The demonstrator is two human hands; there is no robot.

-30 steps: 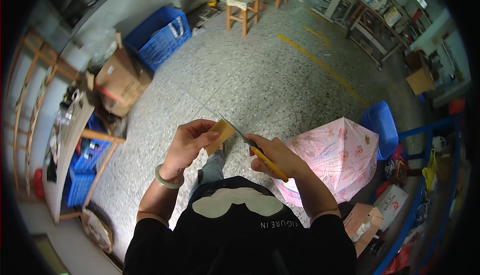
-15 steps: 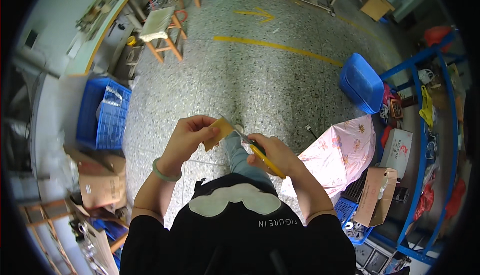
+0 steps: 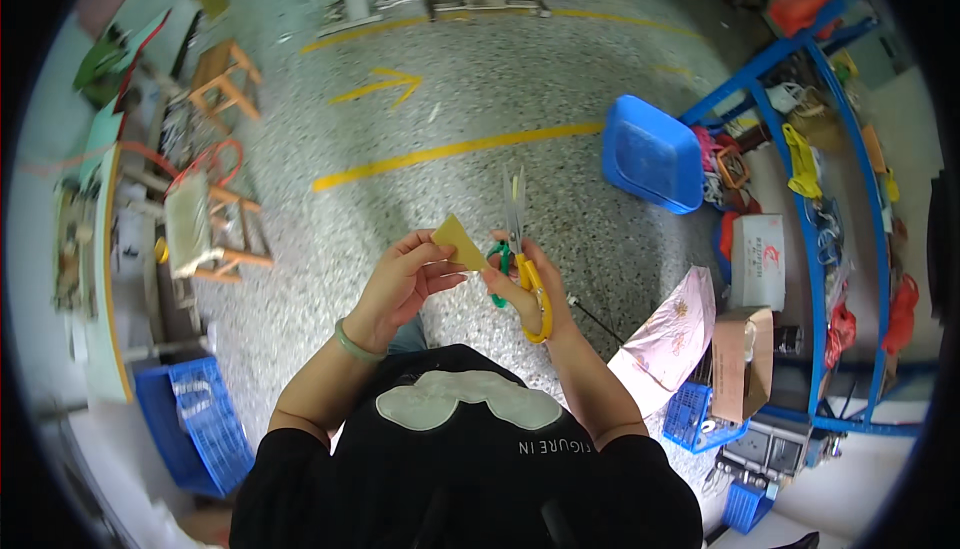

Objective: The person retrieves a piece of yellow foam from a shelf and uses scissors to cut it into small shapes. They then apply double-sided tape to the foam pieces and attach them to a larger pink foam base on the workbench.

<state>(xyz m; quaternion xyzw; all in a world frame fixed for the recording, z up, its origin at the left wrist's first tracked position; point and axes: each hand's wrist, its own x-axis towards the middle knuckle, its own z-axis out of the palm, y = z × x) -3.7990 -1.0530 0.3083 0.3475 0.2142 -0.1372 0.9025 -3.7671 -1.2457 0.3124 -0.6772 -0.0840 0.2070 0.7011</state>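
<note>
Between the thumb and fingers of my left hand (image 3: 398,284) is a small yellow-brown piece of sheet (image 3: 459,242), paper or card by its look. My right hand (image 3: 548,294) grips a pair of scissors (image 3: 540,301) with one yellow and one green handle. The blades point away from me, slightly parted, to the right of the sheet and apart from it. My right thumb reaches to the sheet's lower right corner; whether it presses on it I cannot tell. A pale green bangle (image 3: 358,341) circles my left wrist.
A blue tub (image 3: 655,154) stands ahead right, beside a blue rack (image 3: 770,114). Closer on the right are a pink umbrella (image 3: 670,334) and an open cardboard box (image 3: 743,364). At left stand a stool (image 3: 190,229), a workbench (image 3: 122,279) and a blue crate (image 3: 195,424).
The scissors have come off the sheet and swung upright, blades now pointing away from me. My right thumb has moved to the sheet's corner. The view has turned rightward.
</note>
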